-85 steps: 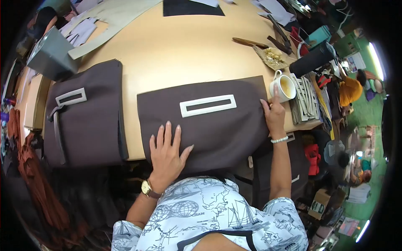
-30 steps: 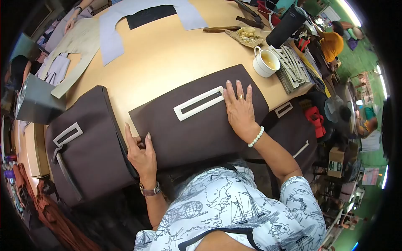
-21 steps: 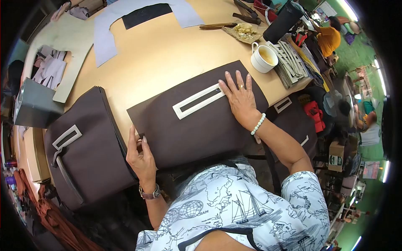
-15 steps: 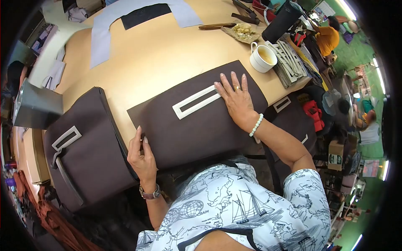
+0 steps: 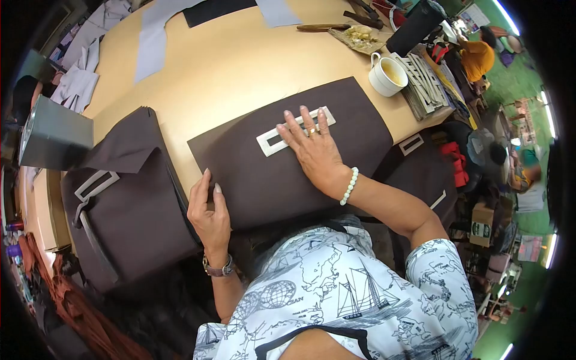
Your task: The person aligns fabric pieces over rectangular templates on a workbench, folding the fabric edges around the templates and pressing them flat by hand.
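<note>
A dark brown panel [image 5: 264,192] lies at the table's front edge, with a white rectangular frame [image 5: 268,146] on it. My right hand [image 5: 315,150] rests flat on the panel, fingers spread across the right part of the frame. At the panel's left edge is my left hand [image 5: 210,213], fingers apart and slightly bent, its palm side partly hidden. To the left lies a stack of similar brown panels [image 5: 135,228], with a second white frame [image 5: 96,185] and a dark strap on top. One upper corner of that stack is folded over, partly covering its frame.
A white cup [image 5: 387,75] of yellowish drink stands at the right beside stacked white frames [image 5: 423,84]. Behind are a food wrapper [image 5: 360,39], tools and a black cylinder [image 5: 415,27]. A grey metal box [image 5: 58,135] stands at left. Other people are at the far left and right.
My right hand has slid left over the white frame. The top sheet of the left stack now has a folded corner. The large pale cut piece at the far left has gone from the table.
</note>
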A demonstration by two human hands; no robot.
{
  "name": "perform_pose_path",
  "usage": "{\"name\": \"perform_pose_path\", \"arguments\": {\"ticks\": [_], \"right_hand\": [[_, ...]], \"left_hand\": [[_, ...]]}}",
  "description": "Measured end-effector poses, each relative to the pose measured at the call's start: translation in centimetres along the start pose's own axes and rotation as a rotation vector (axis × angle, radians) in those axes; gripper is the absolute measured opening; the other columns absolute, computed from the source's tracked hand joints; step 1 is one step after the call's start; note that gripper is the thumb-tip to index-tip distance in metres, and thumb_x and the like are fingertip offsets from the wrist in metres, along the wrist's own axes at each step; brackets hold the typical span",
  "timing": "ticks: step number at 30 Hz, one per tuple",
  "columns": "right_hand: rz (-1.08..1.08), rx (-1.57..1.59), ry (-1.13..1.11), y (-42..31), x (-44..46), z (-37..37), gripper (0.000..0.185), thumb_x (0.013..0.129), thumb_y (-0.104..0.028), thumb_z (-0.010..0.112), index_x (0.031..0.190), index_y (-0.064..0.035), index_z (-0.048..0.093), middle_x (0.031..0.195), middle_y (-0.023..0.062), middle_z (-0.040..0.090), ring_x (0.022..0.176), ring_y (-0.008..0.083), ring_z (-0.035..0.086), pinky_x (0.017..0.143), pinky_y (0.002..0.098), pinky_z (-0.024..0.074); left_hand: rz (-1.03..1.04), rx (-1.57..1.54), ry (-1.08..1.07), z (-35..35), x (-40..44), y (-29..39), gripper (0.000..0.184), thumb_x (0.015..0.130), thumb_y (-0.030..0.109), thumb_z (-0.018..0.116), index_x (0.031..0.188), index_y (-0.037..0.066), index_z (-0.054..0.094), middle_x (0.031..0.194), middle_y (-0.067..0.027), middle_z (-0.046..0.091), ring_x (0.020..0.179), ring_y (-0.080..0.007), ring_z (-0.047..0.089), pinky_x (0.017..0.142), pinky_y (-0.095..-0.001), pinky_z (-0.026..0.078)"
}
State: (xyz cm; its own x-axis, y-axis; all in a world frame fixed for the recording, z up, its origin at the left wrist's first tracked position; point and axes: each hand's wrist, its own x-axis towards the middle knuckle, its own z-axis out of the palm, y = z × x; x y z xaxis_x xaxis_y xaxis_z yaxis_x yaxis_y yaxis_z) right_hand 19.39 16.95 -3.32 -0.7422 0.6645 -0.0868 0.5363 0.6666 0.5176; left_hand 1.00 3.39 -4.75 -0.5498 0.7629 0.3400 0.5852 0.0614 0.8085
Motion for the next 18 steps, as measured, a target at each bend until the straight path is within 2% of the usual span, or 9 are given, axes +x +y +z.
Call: {"name": "perform_pose_path", "arguments": {"ticks": [2, 5, 8, 10, 11, 14, 16, 18], "right_hand": [[-0.039, 0.004, 0.005, -0.9, 0.2, -0.7, 0.061, 0.089, -0.027, 0.043, 0.145, -0.0113, 0.023, 0.149, 0.0126, 0.021, 0.135, 0.0375, 0.02, 0.109, 0.0574, 0.0084], [-0.079, -0.018, 0.021, -1.8, 0.4, -1.4, 0.062, 0.089, -0.028, 0.043, 0.145, -0.0102, 0.022, 0.149, 0.0134, 0.02, 0.136, 0.0377, 0.019, 0.109, 0.0578, 0.008], [-0.094, -0.021, 0.037, -2.3, 0.7, -1.7, 0.063, 0.089, -0.029, 0.043, 0.145, -0.0098, 0.022, 0.149, 0.0137, 0.02, 0.136, 0.0381, 0.019, 0.109, 0.0582, 0.0081], [-0.111, -0.001, 0.056, -2.6, 0.8, -1.7, 0.062, 0.09, -0.03, 0.042, 0.145, -0.01, 0.022, 0.149, 0.014, 0.02, 0.136, 0.0385, 0.019, 0.108, 0.0586, 0.0084], [-0.117, 0.077, 0.068, -2.6, 0.8, -1.7, 0.061, 0.088, -0.026, 0.044, 0.144, -0.0115, 0.025, 0.149, 0.0142, 0.021, 0.136, 0.0383, 0.02, 0.108, 0.0582, 0.0098], [-0.193, 0.388, 0.073, -2.1, 1.0, -1.4, 0.06, 0.083, -0.013, 0.049, 0.141, -0.0142, 0.032, 0.148, 0.0151, 0.021, 0.135, 0.0389, 0.021, 0.108, 0.057, 0.0135], [-0.306, 0.69, 0.019, 0.4, 0.9, -0.7, 0.062, 0.08, -0.005, 0.05, 0.14, -0.0135, 0.036, 0.149, 0.0161, 0.02, 0.135, 0.0411, 0.021, 0.108, 0.0561, 0.015], [-0.268, 0.999, 0.185, 2.5, 0.4, 1.1, 0.062, 0.079, -0.004, 0.05, 0.138, -0.015, 0.038, 0.147, 0.018, 0.023, 0.133, 0.0419, 0.023, 0.107, 0.0579, 0.0156]], "left_hand": [[0.037, 0.019, 0.012, -0.1, -0.2, -0.3, 0.036, 0.082, -0.004, 0.055, 0.117, 0.0, 0.058, 0.103, -0.0132, 0.062, 0.085, -0.0213, 0.061, 0.073, -0.0297, 0.049], [-0.224, -0.159, -0.026, -0.5, -0.7, 0.8, 0.037, 0.083, -0.003, 0.056, 0.12, 0.001, 0.057, 0.102, -0.0096, 0.062, 0.077, -0.0127, 0.057, 0.067, -0.0245, 0.048], [-0.272, -0.245, -0.066, -0.6, -1.4, 0.8, 0.038, 0.084, -0.001, 0.058, 0.122, 0.002, 0.056, 0.095, -0.005, 0.061, 0.069, -0.0065, 0.049, 0.059, -0.0203, 0.043], [-0.372, -0.277, -0.14, -1.0, -1.7, 1.5, 0.038, 0.084, -0.001, 0.059, 0.122, 0.001, 0.056, 0.092, -0.0039, 0.06, 0.067, -0.006, 0.047, 0.057, -0.0199, 0.041], [-0.42, -0.29, -0.175, -1.1, -1.9, 1.8, 0.039, 0.083, 0.0, 0.059, 0.122, 0.001, 0.056, 0.09, -0.0033, 0.059, 0.066, -0.0058, 0.045, 0.056, -0.0197, 0.039], [-0.235, -0.205, -0.183, -0.9, -2.5, 2.0, 0.039, 0.083, 0.001, 0.06, 0.121, 0.0, 0.056, 0.087, -0.0026, 0.057, 0.062, -0.0057, 0.041, 0.052, -0.0201, 0.035], [-0.279, -0.098, -0.218, -1.0, -2.9, 2.5, 0.039, 0.082, 0.001, 0.061, 0.121, -0.002, 0.055, 0.091, -0.0062, 0.059, 0.068, -0.0093, 0.048, 0.059, -0.022, 0.04], [-0.25, -0.047, -0.2, -0.8, -3.1, 2.7, 0.04, 0.081, 0.001, 0.061, 0.12, -0.004, 0.054, 0.097, -0.0104, 0.061, 0.077, -0.0144, 0.054, 0.068, -0.0245, 0.043]]}}
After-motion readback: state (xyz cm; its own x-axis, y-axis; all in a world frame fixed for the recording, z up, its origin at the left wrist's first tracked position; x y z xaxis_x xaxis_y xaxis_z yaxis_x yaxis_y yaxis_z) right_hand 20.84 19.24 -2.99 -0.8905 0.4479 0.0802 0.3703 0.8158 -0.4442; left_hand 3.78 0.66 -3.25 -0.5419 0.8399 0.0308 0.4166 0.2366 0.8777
